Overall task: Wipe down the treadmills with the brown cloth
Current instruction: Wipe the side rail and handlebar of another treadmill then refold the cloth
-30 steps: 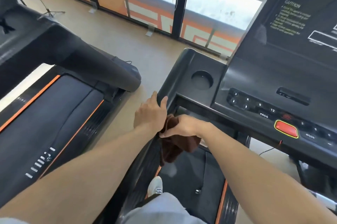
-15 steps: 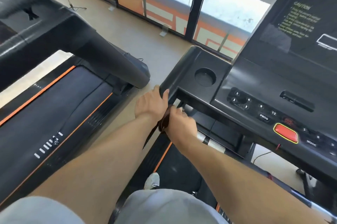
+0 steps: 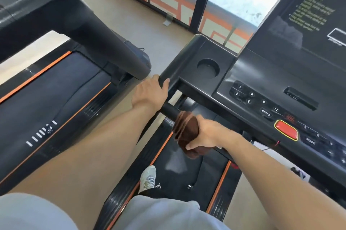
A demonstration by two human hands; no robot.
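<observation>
Neighbour treadmill (image 3: 56,94): way off to the left of my left hand, black belt with orange stripes, its arm ending just up-left of my knuckles.
Left hand (image 3: 149,94): fingers curled over the left handrail (image 3: 169,111) of the treadmill (image 3: 262,83) I'm on, thumb hooked on top right where the rail meets the console corner. No cloth in it.
Brown cloth (image 3: 184,132): bunched round the same rail, just below-right of my left hand, with a bare bit of rail between.
Right hand (image 3: 206,134): clamped round the cloth and the rail, thumb underneath.
Cup holder (image 3: 208,68): above both hands.
Red button (image 3: 285,129): right of my right hand.
</observation>
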